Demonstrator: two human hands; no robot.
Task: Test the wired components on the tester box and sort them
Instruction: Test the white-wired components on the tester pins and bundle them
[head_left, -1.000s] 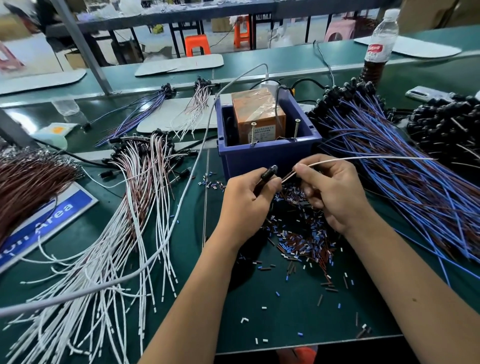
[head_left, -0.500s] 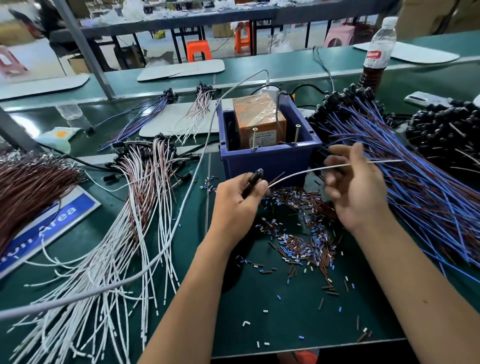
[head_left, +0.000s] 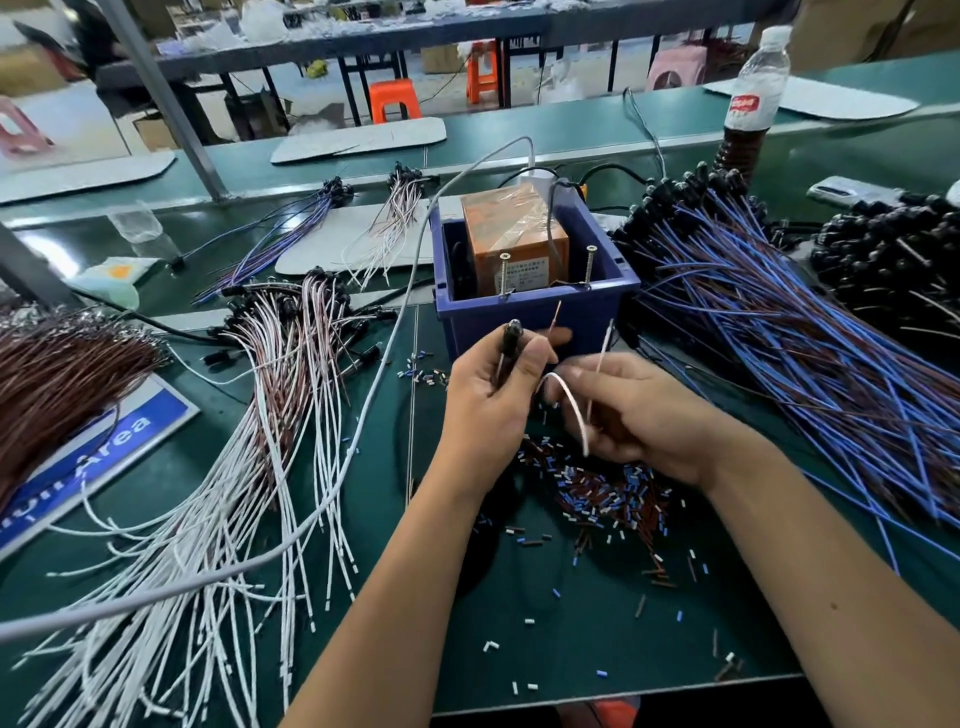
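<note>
Item: black-capped white-and-brown wired component (head_left: 511, 338), centre frame; my left hand (head_left: 493, 395) gripped its cap, my right hand (head_left: 623, 410) pinched its looped leads, bare ends pointing up toward the blue plastic tester box (head_left: 535, 312) just above.

both hands up close together

the two bare forearms reach in from the bottom edge and meet near the middle. the left hand (head_left: 491, 395) is curled, thumb on top, gripping a slim black piece and a thin lead. the right hand (head_left: 631, 415), just beside it, has its fingers bent inward, pinching a looped white lead. knuckles nearly touch.
</note>
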